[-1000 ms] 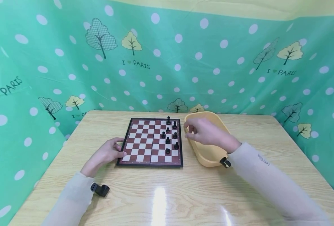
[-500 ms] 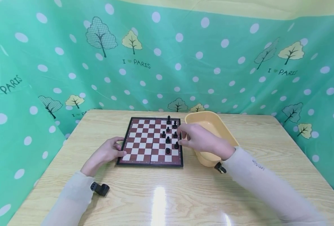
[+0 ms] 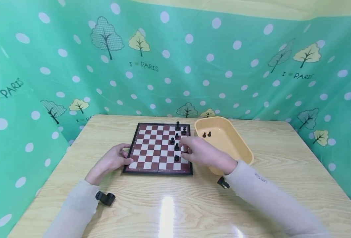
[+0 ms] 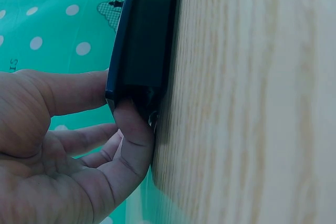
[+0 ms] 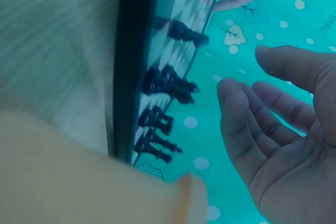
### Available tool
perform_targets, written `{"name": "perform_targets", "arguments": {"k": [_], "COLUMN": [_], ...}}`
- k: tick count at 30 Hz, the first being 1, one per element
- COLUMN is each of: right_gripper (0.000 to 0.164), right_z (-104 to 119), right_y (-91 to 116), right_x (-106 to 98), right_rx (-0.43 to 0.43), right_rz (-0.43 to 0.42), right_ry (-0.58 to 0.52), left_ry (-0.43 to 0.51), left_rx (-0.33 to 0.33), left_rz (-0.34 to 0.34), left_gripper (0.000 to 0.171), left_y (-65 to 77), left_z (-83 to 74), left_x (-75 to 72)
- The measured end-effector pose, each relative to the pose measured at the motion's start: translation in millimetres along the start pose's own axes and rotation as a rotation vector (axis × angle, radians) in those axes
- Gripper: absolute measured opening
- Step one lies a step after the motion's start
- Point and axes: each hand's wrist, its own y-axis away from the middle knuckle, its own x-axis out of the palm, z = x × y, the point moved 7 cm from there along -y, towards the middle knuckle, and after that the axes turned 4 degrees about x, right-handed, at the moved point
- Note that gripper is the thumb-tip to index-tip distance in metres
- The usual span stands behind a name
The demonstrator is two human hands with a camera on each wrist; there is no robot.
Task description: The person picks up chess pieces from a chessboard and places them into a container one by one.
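Note:
A folding chessboard (image 3: 147,148) lies on the table with several black chess pieces (image 3: 176,146) standing on its right half. At its left edge my left hand (image 3: 114,159) pinches the board; in the left wrist view the thumb lies on top and a curled finger (image 4: 136,135) is tucked under the dark rim. My right hand (image 3: 203,152) hovers over the board's right side, near the pieces. Thumb (image 5: 286,66) and fingers are apart with nothing between them in the right wrist view. The right hand hides part of the board's right edge.
A yellow plastic basket (image 3: 223,138) stands just right of the board, with two small black pieces (image 3: 209,134) inside. The right forearm crosses over its near end. A green dotted curtain (image 3: 169,82) hangs behind the wooden table (image 3: 133,205).
My right hand has moved left and a little down from over the basket to over the board's right side. Two black pieces in the basket have come into view. My left hand stays put.

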Motion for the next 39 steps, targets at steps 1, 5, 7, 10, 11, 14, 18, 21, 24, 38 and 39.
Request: {"name": "perform_targets", "arguments": {"k": [1, 5, 7, 10, 11, 14, 18, 21, 24, 38, 39], "right_gripper": [0.029, 0.033, 0.033, 0.034, 0.034, 0.033, 0.033, 0.032, 0.03, 0.025, 0.024], "right_z": [0.3, 1.9, 2.6, 2.0, 1.6, 0.4, -0.3, -0.6, -1.2, -3.7, -3.7], "right_y": [-0.3, -1.9, -2.6, -3.5, -3.8, -4.9, -5.9, -6.4, -7.0, -12.4, -12.7], "right_x": [2.1, 8.8, 11.7, 15.4, 16.4, 19.2, 23.1, 26.0, 29.4, 40.5, 41.0], "right_rx": [0.004, 0.008, 0.01, 0.029, 0.036, 0.052, 0.051, 0.05, 0.048, 0.026, 0.025], "right_rz": [0.001, 0.0, -0.006, -0.013, -0.016, -0.017, -0.01, -0.002, 0.006, -0.029, -0.032], "right_ry": [-0.004, 0.007, 0.03, 0.063, 0.072, 0.079, 0.079, 0.063, 0.059, 0.101, 0.103], "left_ry": [-0.001, -0.006, -0.006, 0.0, 0.002, 0.005, -0.002, -0.005, -0.005, -0.002, -0.001], "left_rx": [0.0, 0.0, -0.001, -0.001, -0.001, -0.001, -0.004, -0.005, -0.001, 0.003, 0.002], "left_rz": [0.0, 0.002, 0.002, 0.006, 0.006, 0.009, 0.01, 0.01, 0.008, 0.006, 0.006], "left_gripper": [0.073, 0.073, 0.073, 0.073, 0.072, 0.072, 0.072, 0.072, 0.072, 0.072, 0.072], "left_y": [-0.3, -0.8, -0.7, -0.7, -0.6, -0.3, 0.2, 0.1, -0.3, -0.4, -0.2], "left_z": [-0.4, -0.9, -0.7, 0.1, 0.2, 0.7, 0.7, 0.5, 0.2, -0.3, -0.3], "left_x": [0.0, 0.0, -0.1, -0.1, -0.2, -0.3, -0.4, -0.3, -0.3, -0.1, -0.1]}}
